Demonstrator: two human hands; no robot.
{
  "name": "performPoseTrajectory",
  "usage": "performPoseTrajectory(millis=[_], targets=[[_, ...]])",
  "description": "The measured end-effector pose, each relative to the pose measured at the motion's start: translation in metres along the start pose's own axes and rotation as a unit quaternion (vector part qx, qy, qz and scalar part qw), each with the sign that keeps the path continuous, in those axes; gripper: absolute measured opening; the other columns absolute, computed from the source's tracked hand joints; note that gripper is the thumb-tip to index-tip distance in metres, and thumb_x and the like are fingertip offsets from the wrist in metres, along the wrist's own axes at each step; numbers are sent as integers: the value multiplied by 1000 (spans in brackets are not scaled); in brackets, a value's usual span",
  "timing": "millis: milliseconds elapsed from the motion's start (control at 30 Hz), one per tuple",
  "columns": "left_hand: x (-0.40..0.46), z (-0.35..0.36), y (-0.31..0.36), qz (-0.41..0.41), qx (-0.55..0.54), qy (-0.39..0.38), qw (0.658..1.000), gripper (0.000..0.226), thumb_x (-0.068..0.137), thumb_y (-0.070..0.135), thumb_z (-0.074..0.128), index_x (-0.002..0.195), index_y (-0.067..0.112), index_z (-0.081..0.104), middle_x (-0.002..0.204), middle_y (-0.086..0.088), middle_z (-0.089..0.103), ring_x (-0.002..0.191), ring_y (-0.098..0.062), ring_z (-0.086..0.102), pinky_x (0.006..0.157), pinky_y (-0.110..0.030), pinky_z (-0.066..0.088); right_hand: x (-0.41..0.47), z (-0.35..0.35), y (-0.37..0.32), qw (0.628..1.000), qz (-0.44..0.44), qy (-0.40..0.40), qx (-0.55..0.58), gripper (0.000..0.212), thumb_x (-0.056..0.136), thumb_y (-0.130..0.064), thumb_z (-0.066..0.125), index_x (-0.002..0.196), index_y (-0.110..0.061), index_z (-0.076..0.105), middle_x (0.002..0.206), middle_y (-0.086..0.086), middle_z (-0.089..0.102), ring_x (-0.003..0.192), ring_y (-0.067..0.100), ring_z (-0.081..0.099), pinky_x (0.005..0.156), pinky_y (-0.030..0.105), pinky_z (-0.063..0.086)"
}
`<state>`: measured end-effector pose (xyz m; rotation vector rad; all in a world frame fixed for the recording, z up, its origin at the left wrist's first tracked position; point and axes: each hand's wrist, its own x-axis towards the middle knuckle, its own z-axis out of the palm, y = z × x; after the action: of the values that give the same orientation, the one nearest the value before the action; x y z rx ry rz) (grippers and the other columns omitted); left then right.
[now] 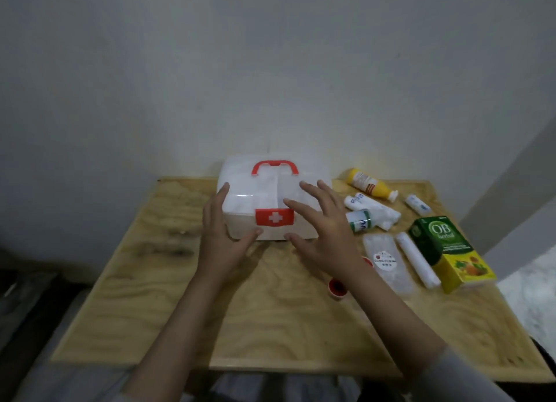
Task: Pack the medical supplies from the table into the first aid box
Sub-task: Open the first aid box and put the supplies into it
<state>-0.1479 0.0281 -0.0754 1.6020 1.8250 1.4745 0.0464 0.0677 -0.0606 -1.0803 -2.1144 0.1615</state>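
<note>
Stage: barely begun | translucent white plastic first aid box (272,204) with red latch seen shut at table (270,305) middle | left hand (221,236) laid open against its left side | right hand (323,233) spread open at its front, nothing gripped | yellow bottle (371,185), green-and-yellow carton (445,251), white rolls (416,260) left unpacked to the right

Pale plywood table (270,320) with dark grain stains at its left side. Behind it, plain grey-white wall (270,70). At lower left, blurred dark floor (27,299)
</note>
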Motion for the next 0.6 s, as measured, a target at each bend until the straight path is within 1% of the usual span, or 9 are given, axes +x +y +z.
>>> performPoseTrajectory(millis=[33, 100, 233, 333, 400, 467, 533, 600], targets=[[0, 4, -2, 6, 4, 14, 1000, 92, 72, 34, 78, 142, 43, 19, 149, 6, 26, 126, -5, 31, 92, -29, 47, 0, 1, 2, 1000, -10, 6, -2, 56, 74, -35, 73, 127, -29, 55, 146, 4, 42, 141, 27, 24, 112, 36, 20], [0, 9, -5, 18, 13, 39, 999, 89, 73, 35, 76, 141, 45, 19, 149, 5, 28, 124, -4, 31, 91, -26, 44, 1, 3, 6, 999, -27, 20, -9, 56, 73, -34, 75, 125, -28, 57, 144, 5, 43, 140, 28, 25, 110, 34, 23], [2, 11, -8, 34, 33, 53, 997, 90, 74, 36, 76, 141, 44, 18, 149, 3, 30, 122, -3, 30, 90, -26, 42, 1, 11, 11, 997, -47, 43, -42, 57, 72, -32, 77, 125, -27, 56, 143, 6, 45, 137, 29, 29, 108, 40, 32], [2, 10, -7, 34, 45, 52, 997, 90, 73, 37, 76, 143, 40, 19, 149, -2, 31, 125, -12, 36, 90, -32, 47, 1, 15, 14, 994, -59, 64, -71, 54, 75, -32, 75, 125, -27, 55, 141, 7, 48, 135, 31, 33, 106, 42, 36], [1, 10, -6, 30, 46, 46, 997, 91, 73, 37, 77, 143, 40, 18, 148, -4, 31, 128, -21, 39, 91, -40, 52, 3, 16, 15, 990, -68, 78, -94, 49, 78, -33, 72, 124, -26, 57, 138, 9, 52, 132, 32, 38, 103, 43, 40], [1, 9, -6, 24, 45, 42, 998, 92, 73, 36, 77, 142, 41, 18, 148, -5, 31, 128, -25, 40, 90, -45, 53, 4, 16, 16, 986, -80, 87, -118, 45, 81, -37, 68, 123, -25, 58, 135, 11, 55, 128, 34, 42, 98, 45, 45], [0, 8, -7, 23, 41, 41, 998, 92, 73, 37, 76, 142, 44, 16, 147, -5, 31, 128, -25, 41, 89, -44, 53, 3, 15, 19, 982, -99, 82, -138, 46, 83, -40, 65, 125, -25, 56, 135, 13, 55, 127, 36, 44, 97, 48, 47], [-2, 8, -8, 34, 41, 39, 998, 93, 74, 41, 74, 144, 42, 13, 148, -6, 31, 127, -25, 41, 88, -38, 52, 3, 14, 22, 979, -119, 80, -146, 47, 83, -42, 64, 126, -24, 56, 135, 14, 55, 126, 37, 45, 97, 48, 47]])
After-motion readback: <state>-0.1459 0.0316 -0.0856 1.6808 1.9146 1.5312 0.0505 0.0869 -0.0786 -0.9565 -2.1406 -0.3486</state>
